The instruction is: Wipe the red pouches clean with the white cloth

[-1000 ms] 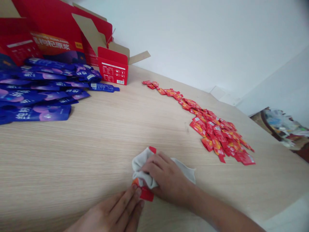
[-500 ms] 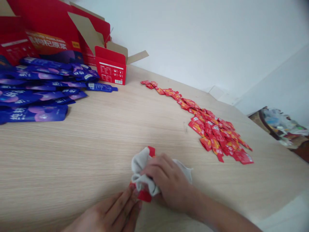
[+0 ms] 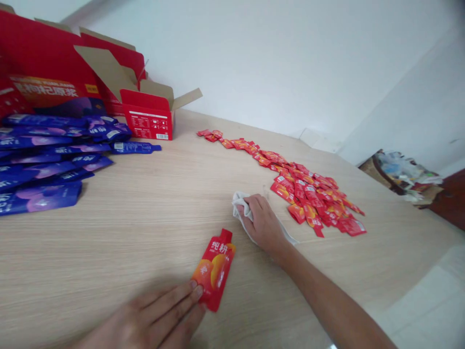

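Note:
A red and orange drink pouch [image 3: 215, 268] lies flat on the wooden table [image 3: 145, 213], its spout pointing away from me. My left hand [image 3: 156, 317] rests with its fingers stretched out flat, the fingertips pressing the pouch's near left corner. My right hand [image 3: 262, 224] lies further back and to the right, its fingers closed on a bunched white cloth [image 3: 242, 209] that it presses on the table. The cloth is off the pouch.
A spread of several small red sachets [image 3: 308, 196] runs diagonally behind my right hand. Several blue and purple pouches [image 3: 51, 155] lie at the left. An open red carton [image 3: 145, 114] and a larger red box [image 3: 47, 82] stand at the back left.
My right hand has slid the cloth off the red pouch, away and to the right. The whole pouch now shows. My left hand still holds its near end down.

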A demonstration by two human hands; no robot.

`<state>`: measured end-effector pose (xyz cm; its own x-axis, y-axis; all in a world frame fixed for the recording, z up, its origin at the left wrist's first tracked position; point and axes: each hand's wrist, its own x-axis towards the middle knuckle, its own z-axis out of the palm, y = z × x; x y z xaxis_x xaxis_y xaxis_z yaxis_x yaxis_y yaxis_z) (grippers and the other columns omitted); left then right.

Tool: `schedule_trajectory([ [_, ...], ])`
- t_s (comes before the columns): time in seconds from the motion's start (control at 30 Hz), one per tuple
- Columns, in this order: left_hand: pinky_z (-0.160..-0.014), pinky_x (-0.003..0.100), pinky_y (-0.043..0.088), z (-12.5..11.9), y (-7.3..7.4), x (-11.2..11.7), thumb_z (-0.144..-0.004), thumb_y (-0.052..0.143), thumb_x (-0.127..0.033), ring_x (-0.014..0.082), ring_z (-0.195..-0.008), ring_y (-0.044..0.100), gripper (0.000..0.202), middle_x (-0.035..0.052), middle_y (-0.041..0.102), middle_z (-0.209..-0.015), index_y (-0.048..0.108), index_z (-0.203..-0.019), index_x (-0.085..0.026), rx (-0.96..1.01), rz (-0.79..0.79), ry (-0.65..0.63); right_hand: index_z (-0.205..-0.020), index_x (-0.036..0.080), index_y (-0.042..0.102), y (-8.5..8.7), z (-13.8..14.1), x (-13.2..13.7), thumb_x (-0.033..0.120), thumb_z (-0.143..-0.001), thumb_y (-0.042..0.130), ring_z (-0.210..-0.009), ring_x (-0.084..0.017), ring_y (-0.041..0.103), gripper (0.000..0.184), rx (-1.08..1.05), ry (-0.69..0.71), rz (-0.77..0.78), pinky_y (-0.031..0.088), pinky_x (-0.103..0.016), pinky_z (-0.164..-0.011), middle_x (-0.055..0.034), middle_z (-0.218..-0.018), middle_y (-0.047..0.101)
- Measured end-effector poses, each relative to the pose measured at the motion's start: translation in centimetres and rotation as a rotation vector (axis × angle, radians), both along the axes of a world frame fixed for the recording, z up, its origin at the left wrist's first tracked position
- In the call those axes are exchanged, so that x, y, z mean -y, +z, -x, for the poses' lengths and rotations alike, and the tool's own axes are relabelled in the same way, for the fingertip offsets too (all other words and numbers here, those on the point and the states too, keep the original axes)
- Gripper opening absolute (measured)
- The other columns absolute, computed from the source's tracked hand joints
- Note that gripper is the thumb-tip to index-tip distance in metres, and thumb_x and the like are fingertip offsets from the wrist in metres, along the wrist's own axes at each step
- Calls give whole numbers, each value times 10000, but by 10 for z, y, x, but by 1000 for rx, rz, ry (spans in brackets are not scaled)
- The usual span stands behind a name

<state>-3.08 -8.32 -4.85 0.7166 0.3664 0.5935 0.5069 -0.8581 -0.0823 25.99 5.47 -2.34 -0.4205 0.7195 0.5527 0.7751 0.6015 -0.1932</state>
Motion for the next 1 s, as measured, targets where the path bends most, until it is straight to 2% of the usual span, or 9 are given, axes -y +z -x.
schedule_trajectory([
  [0.17,-931,282,602,3,18,-28,-1079,514,-240,192,-1013,730,297,32,775,-1135,627,-1352,-215,26,136,-30,-1172,185,592,-9,-3,-6,268,-1083,466,-1034,-269,590,176,0,-35,58,509,-418,-944,-111,-1095,642],
  [0.27,-810,333,636,-8,13,-38,-1053,569,-384,233,-935,734,339,59,758,-1093,598,-1355,-234,20,237,104,-1178,179,597,-15,-6,-11,238,-1066,492,-1056,-269,595,164,30,-37,96,509,-417,-965,-112,-1113,656],
  [0.4,-919,491,627,-27,10,-44,-975,630,-586,337,-1100,709,607,132,701,-1290,549,-1443,-209,-45,347,308,-1185,183,604,-17,-11,-16,214,-1048,516,-1059,-269,601,166,63,-55,117,514,-414,-963,-114,-1128,668],
  [0.53,-1077,537,526,-31,18,-59,-940,659,-614,368,-1272,634,668,146,626,-1438,545,-1474,-230,-79,723,363,-1186,171,604,-16,-20,-19,208,-1035,534,-1062,-269,604,170,115,-95,136,513,-414,-959,-120,-1129,669],
  [0.6,-1063,490,530,-29,22,-70,-906,714,-583,358,-1260,642,648,127,641,-1426,567,-1440,-246,-53,946,344,-1176,170,603,-14,-24,-20,218,-1036,537,-1058,-265,604,162,145,-122,157,512,-406,-953,-121,-1135,664],
  [0.7,-834,339,600,-27,29,-87,-942,689,-538,282,-1017,735,463,43,755,-1189,636,-1324,-281,58,1202,250,-1167,179,601,-7,-27,-18,223,-1034,543,-1048,-259,604,151,183,-169,199,514,-393,-934,-118,-1142,659],
  [0.83,-547,217,512,-37,44,-103,-989,602,-533,186,-698,688,303,-38,745,-862,715,-1075,-266,180,1352,92,-1188,175,600,0,-27,-15,228,-1017,580,-1074,-261,605,180,195,-185,233,521,-390,-945,-121,-1151,658],
  [0.9,-433,188,408,-54,56,-110,-1006,553,-572,133,-535,569,360,-64,656,-701,704,-957,-248,225,1366,50,-1201,166,606,-3,-28,-16,234,-997,611,-1083,-267,610,215,183,-183,229,533,-396,-940,-125,-1151,659],
  [1.0,-424,178,364,-100,78,-127,-1033,527,-590,89,-469,447,420,-77,554,-624,665,-901,-216,326,1388,-14,-1113,168,657,-13,-27,-21,223,-965,640,-1038,-265,648,158,3,-121,182,559,-385,-897,-108,-1080,691],
])
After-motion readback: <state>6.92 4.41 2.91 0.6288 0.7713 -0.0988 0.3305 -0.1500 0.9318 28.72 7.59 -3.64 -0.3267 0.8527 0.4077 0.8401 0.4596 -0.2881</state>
